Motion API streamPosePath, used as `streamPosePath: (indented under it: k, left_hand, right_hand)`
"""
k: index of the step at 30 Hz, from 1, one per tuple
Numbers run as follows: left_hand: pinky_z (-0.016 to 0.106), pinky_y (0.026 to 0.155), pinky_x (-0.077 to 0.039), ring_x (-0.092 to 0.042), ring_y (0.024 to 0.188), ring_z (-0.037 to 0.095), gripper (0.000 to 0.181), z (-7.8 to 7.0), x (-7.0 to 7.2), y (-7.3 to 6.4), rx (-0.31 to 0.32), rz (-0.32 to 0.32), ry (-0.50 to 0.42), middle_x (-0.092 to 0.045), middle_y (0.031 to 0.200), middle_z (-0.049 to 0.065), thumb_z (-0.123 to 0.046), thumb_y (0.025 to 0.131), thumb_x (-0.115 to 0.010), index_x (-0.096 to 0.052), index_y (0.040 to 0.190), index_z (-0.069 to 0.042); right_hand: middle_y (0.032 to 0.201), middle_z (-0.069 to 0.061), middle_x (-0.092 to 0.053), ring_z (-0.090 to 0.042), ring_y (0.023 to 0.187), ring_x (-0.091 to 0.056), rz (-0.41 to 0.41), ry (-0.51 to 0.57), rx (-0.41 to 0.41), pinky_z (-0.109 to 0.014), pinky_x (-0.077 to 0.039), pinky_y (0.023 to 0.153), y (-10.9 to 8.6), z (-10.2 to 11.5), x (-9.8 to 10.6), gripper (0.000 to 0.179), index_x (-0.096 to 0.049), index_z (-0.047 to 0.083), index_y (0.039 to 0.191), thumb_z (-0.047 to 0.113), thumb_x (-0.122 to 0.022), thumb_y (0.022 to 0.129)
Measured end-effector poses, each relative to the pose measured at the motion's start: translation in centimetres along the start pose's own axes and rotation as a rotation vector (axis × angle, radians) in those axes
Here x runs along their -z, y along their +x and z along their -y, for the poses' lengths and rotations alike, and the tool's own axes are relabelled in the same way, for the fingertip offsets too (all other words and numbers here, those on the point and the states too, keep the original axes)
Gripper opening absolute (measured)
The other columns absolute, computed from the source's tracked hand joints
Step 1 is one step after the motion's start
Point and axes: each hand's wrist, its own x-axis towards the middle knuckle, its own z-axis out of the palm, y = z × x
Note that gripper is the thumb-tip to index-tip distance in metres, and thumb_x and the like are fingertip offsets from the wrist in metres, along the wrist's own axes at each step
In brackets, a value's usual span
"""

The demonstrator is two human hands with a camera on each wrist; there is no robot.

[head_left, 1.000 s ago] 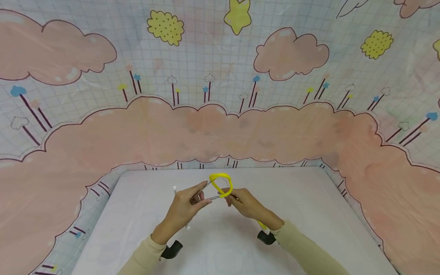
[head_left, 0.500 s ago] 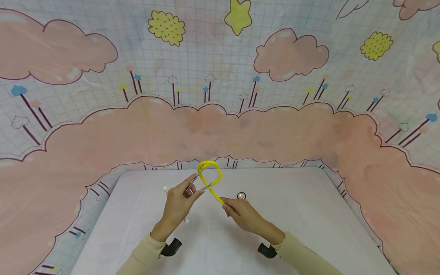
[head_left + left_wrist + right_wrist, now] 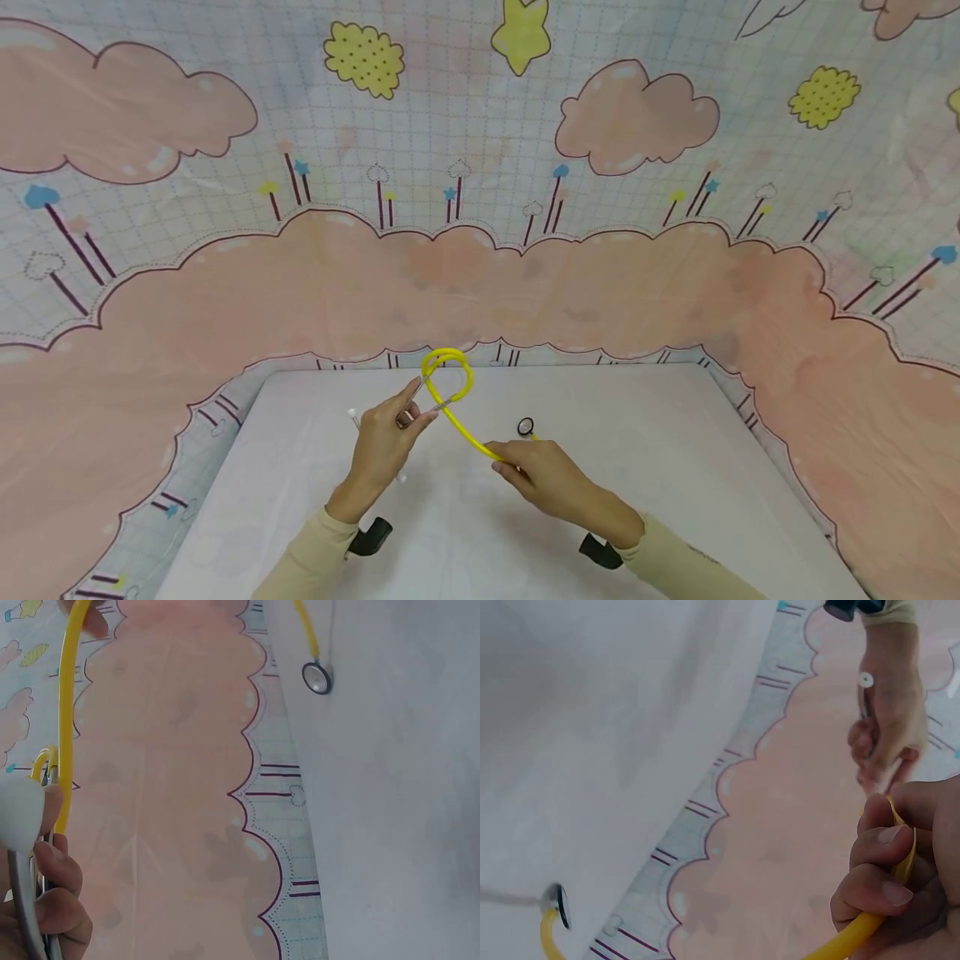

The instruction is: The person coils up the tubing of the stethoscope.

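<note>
- Nearest are the sleeves (image 3: 303,554), a black mount (image 3: 372,537) showing by each wrist.
- The right hand (image 3: 551,479) grips the yellow tube (image 3: 471,437) of a stethoscope, fingers curled round it.
- The left hand (image 3: 382,450) holds the metal arms (image 3: 444,405), with white ear tips (image 3: 353,414) on its outer side.
- The stethoscope is up off the table between the hands, its tube looping round beyond the left fingertips.
- It looks light. The tube seems soft, springy and a little grippy, likely to curl back when let go; the arms look stiff, smooth and perhaps slippery. Arms and mid-tube seem the sound holds.
- Past the right hand is the chest piece (image 3: 526,427), probably the heaviest part and best kept from knocks; whether it touches the white table (image 3: 637,417) cannot be told.
- Farthest is a cloud-patterned cloth (image 3: 480,283).
</note>
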Motion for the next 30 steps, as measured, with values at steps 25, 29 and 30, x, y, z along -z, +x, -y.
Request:
streamPosePath:
  k: [25, 29, 30]
  left_hand:
    - [0.016, 0.047, -0.038, -0.043, 0.055, -0.001, 0.055, -0.6, -0.3, -0.7, 0.051, 0.334, 0.015, -0.056, 0.071, -0.010, -0.017, 0.081, -0.081, -0.063, 0.132, -0.008]
    - [0.016, 0.050, -0.040, -0.043, 0.057, -0.001, 0.054, -1.0, -0.2, -0.7, 0.011, 0.382, 0.030, -0.055, 0.071, -0.011, -0.018, 0.081, -0.081, -0.063, 0.132, -0.008]
    - [0.017, 0.050, -0.040, -0.043, 0.057, -0.001, 0.054, -1.2, -0.2, -0.7, 0.005, 0.397, 0.034, -0.055, 0.072, -0.011, -0.019, 0.081, -0.080, -0.063, 0.132, -0.009]
  right_hand:
    - [0.080, 0.007, -0.065, 0.001, 0.065, -0.059, -0.009, -0.158, 0.215, -0.009, -0.046, 0.061, 1.5, -0.3, 8.2, 0.009, -0.072, 0.013, 0.096, 0.017, -0.074, 0.088]
    - [0.078, 0.008, -0.063, 0.000, 0.064, -0.059, -0.041, -0.177, 0.260, -0.009, -0.045, 0.060, 2.2, -0.5, 8.8, 0.011, -0.072, 0.014, 0.096, 0.019, -0.075, 0.087]
    - [0.078, 0.008, -0.062, 0.000, 0.063, -0.058, -0.044, -0.177, 0.271, -0.009, -0.045, 0.060, 2.4, -0.5, 9.0, 0.011, -0.073, 0.014, 0.096, 0.020, -0.075, 0.087]
